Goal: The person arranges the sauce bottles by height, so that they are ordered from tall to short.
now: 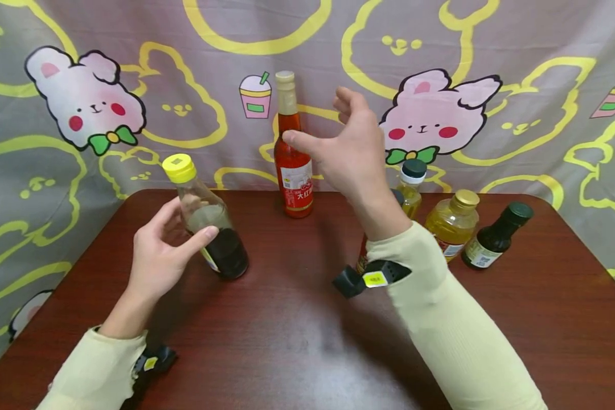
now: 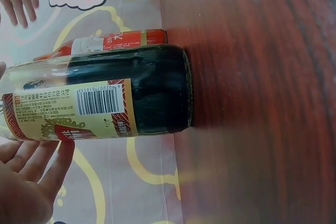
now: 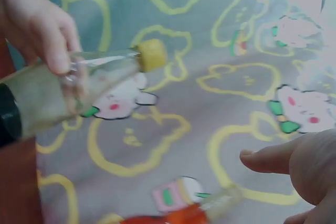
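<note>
The dark bottle (image 1: 226,250) is pinched by the left hand (image 1: 159,253) towards the left edge of the tabletop (image 1: 282,324) — seemingly not yet released. Near the far edge the red bottle (image 1: 296,185) is stood (apparently settled); the right hand (image 1: 356,151) is held empty, thumb spread wide.

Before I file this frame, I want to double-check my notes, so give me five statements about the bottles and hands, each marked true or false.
1. The left hand holds the dark-liquid bottle. True.
2. The red bottle stands upright on the table. True.
3. The right hand grips the red bottle. False: that hand holds nothing.
4. The dark-liquid bottle's cap is red. False: it is yellow.
5. In the head view, the rightmost bottle has a dark green top. True.
</note>
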Demonstrator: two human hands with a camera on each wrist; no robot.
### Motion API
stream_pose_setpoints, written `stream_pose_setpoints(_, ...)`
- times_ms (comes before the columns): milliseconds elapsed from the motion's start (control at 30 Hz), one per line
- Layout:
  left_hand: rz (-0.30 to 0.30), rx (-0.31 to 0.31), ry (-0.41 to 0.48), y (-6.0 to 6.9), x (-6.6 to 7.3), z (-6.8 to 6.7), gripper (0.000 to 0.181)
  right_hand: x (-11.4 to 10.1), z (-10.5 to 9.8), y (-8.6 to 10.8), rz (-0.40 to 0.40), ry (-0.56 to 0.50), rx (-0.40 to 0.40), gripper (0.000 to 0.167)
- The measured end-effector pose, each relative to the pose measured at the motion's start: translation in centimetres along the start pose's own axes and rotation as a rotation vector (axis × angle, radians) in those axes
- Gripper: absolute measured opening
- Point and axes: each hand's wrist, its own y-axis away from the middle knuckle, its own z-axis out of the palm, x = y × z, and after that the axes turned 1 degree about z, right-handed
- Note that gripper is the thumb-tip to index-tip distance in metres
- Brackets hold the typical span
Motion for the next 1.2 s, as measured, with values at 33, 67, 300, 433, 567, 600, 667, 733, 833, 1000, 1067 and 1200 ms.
stream_pose_setpoints(33,0.001,0.001,0.002,0.0,0.0,0.0,0.051,-0.1,-0.8,0.0,-0.009,0.009,0.009,0.097)
stream_pose_setpoints(67,0.001,0.002,0.006,0.0,0.0,0.0,0.051,-0.1,-1.6,0.0,-0.021,0.01,0.013,0.097)
stream_pose_setpoints(300,0.001,0.008,0.009,-0.1,-0.1,-0.1,0.051,1.1,-6.3,0.1,-0.028,0.051,0.033,0.091)
stream_pose_setpoints(433,-0.003,0.013,0.012,0.0,-0.1,-0.1,0.051,2.7,-8.0,0.2,-0.032,0.054,0.058,0.085)
stream_pose_setpoints(567,-0.004,0.011,0.018,-0.1,-0.1,-0.1,0.051,4.6,-9.4,0.3,-0.033,0.03,0.073,0.079)
stream_pose_setpoints(600,-0.003,0.009,0.021,-0.1,-0.1,-0.1,0.051,5.1,-9.7,0.4,-0.026,0.029,0.072,0.077)
stream_pose_setpoints(667,0.0,0.007,0.023,-0.1,-0.1,-0.1,0.05,5.9,-10.4,0.5,0.001,0.031,0.067,0.076)
stream_pose_setpoints(733,0.003,0.007,0.027,-0.1,-0.1,-0.1,0.05,6.8,-11.0,0.7,0.027,0.058,0.059,0.075)
stream_pose_setpoints(833,0.003,0.006,0.033,-0.2,-0.1,0.0,0.05,7.9,-11.7,1.2,0.044,0.1,0.042,0.074)
stream_pose_setpoints(1000,-0.003,0.002,0.035,-0.2,0.0,0.0,0.051,9.7,-12.5,2.1,0.028,0.216,0.008,0.075)
stream_pose_setpoints(1067,-0.008,0.002,0.027,-0.1,0.1,-0.1,0.051,10.4,-12.6,2.3,0.015,0.26,-0.005,0.075)
stream_pose_setpoints(1200,-0.018,-0.002,0.03,0.1,0.1,0.0,0.053,11.8,-12.5,2.7,-0.023,0.313,-0.038,0.069)
